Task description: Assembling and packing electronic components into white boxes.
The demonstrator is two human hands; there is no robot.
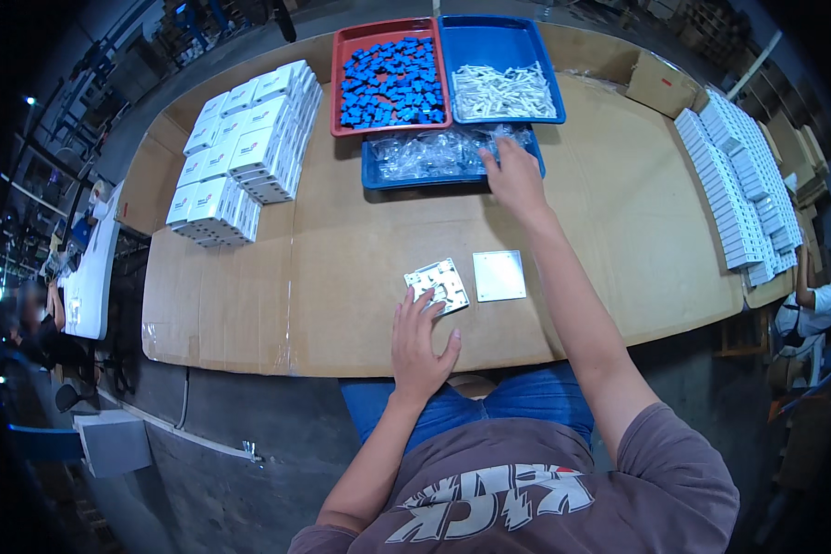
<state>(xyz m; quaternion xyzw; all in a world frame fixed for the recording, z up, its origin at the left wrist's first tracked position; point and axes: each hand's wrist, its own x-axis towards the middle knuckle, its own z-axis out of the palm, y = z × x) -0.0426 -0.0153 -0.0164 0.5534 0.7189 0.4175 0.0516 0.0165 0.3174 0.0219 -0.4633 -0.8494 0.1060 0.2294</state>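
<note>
My left hand (422, 346) rests on the near part of the table, fingers stretched out over a square white plastic housing (453, 287) with moulded inner shapes. Its fingertips touch the housing and the thumb stands apart. Just to the right lies a flat white square plate (499, 275). My right hand (515, 175) reaches over the right part of a blue tray (406, 183) of clear plastic pieces (425, 154). Thumb and forefinger are apart there, with nothing visible between them; the other fingertips are hard to make out.
Behind stand a red tray (339, 65) of small blue parts (392, 83) and a blue tray (489, 37) of white slender parts (503, 90). Stacked white boxes (240, 148) stand left; white stacks (739, 185) line the right. Cardboard (369, 240) covers the table. Other people sit farther off.
</note>
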